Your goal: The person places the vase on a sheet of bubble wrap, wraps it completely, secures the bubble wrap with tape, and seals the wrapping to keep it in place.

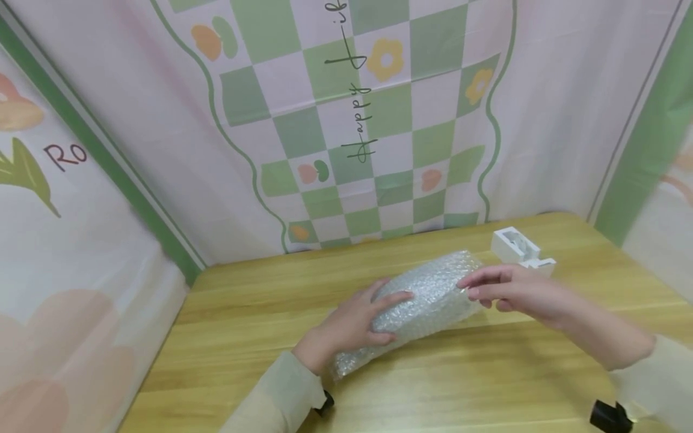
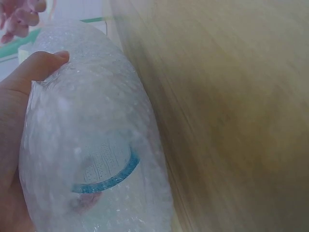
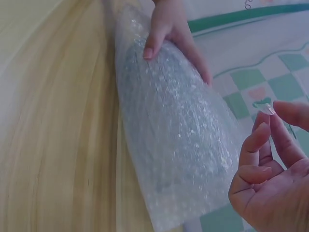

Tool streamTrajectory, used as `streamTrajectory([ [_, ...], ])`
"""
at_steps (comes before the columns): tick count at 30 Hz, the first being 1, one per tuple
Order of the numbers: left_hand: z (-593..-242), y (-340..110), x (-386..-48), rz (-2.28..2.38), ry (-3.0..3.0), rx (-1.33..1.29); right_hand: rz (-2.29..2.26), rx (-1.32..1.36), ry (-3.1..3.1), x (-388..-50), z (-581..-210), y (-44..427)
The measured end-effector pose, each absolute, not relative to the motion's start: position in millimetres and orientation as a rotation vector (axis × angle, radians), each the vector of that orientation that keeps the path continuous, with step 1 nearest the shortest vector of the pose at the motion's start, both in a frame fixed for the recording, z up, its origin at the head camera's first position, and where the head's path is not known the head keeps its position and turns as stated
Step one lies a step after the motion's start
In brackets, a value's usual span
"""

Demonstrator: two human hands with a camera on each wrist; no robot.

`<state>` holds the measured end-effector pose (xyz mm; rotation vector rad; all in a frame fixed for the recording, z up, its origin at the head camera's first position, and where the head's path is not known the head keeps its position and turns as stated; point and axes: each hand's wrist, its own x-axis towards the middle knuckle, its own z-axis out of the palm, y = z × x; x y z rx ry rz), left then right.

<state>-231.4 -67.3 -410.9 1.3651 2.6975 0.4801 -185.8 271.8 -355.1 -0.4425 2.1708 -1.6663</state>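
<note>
A bubble-wrapped bundle (image 1: 433, 285) lies slantwise on the wooden table. My left hand (image 1: 349, 319) grips it near its closer end, thumb and fingers spread across the wrap. Within the wrap, the left wrist view shows something with a curved blue edge (image 2: 112, 181); its kind is hidden. Beside the bundle's far right end is my right hand (image 1: 527, 291). Between its thumb and fingertip it pinches a small clear piece (image 3: 267, 109), which looks like a bit of tape.
At the table's back right stands a white box (image 1: 511, 245) with clear material in it, a smaller white part (image 1: 540, 264) beside it. A patterned cloth (image 1: 390, 114) hangs behind the wooden table (image 1: 233, 337). Dark wrist devices sit below both forearms.
</note>
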Motion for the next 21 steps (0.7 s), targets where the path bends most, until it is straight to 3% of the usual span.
streamTrajectory([
  [21, -412, -66, -231, 0.472, 2.712, 1.344, -1.645, -0.690, 2.174, -184, -366, 214],
])
